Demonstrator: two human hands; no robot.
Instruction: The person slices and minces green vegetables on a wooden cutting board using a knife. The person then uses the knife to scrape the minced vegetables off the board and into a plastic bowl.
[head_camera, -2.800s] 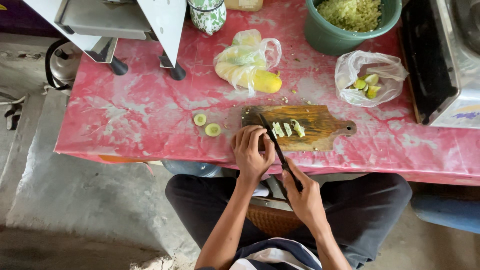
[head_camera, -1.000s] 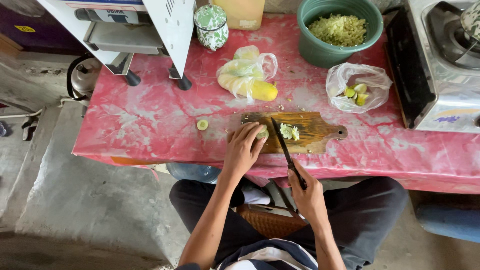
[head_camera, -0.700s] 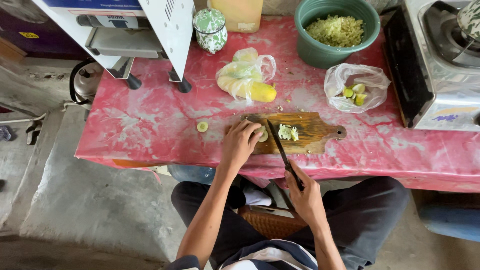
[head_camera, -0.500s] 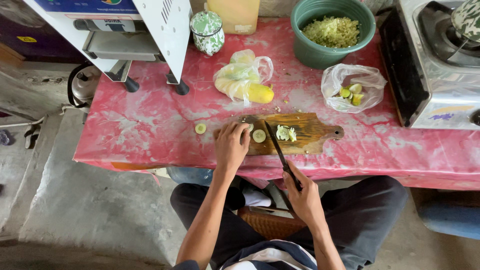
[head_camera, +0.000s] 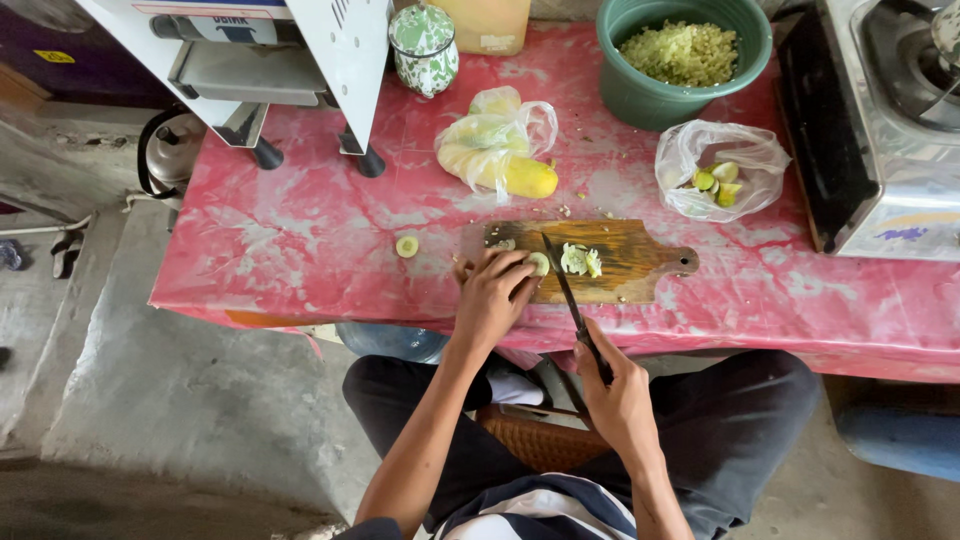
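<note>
Head view, looking down. Wooden cutting board lying close to the near edge of the red table, long axis parallel to that edge, handle toward the right. Left of the board, open red surface with only one green slice; behind the board, free room up to the bags.

Left hand at the board's left end, fingertips pressing down on a pale green round piece. Right hand off the near edge, closed around the dark handle of the knife; blade pointing away from the body, slightly to the left, tip over the board's middle, just right of the held piece. Small heap of cut pieces just right of the blade.

Further back: bag with yellow fruit, bag with green pieces, green bowl, stove at the right edge.
</note>
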